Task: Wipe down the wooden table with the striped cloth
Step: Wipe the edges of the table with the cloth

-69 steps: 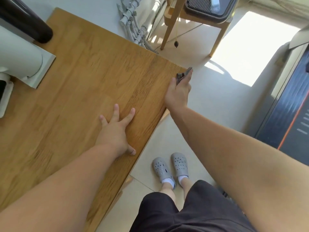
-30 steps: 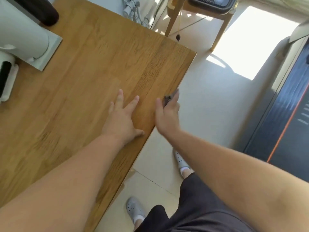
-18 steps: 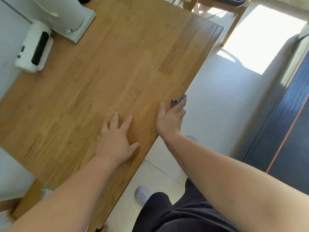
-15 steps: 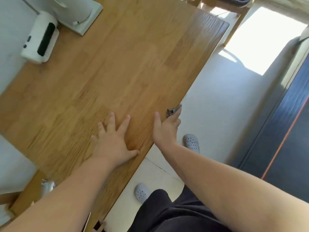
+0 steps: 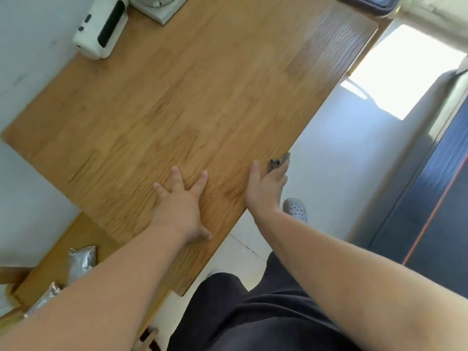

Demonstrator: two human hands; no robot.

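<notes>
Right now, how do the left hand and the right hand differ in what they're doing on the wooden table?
The left hand lies flat on the wooden table, fingers spread; the right hand wraps the table's edge, thumb on top. The left hand holds nothing, while the right hand grips a grey cloth against that edge. Both hands touch the table.

The worktop (image 5: 202, 97) is a long, flat board of light brown wood with darker lines running along it. The cloth (image 5: 277, 163) is at the worktop's right edge, held there by the right hand (image 5: 266, 190). Only a small grey bit pokes out past the hand. Its stripes are too blurry to see.
</notes>
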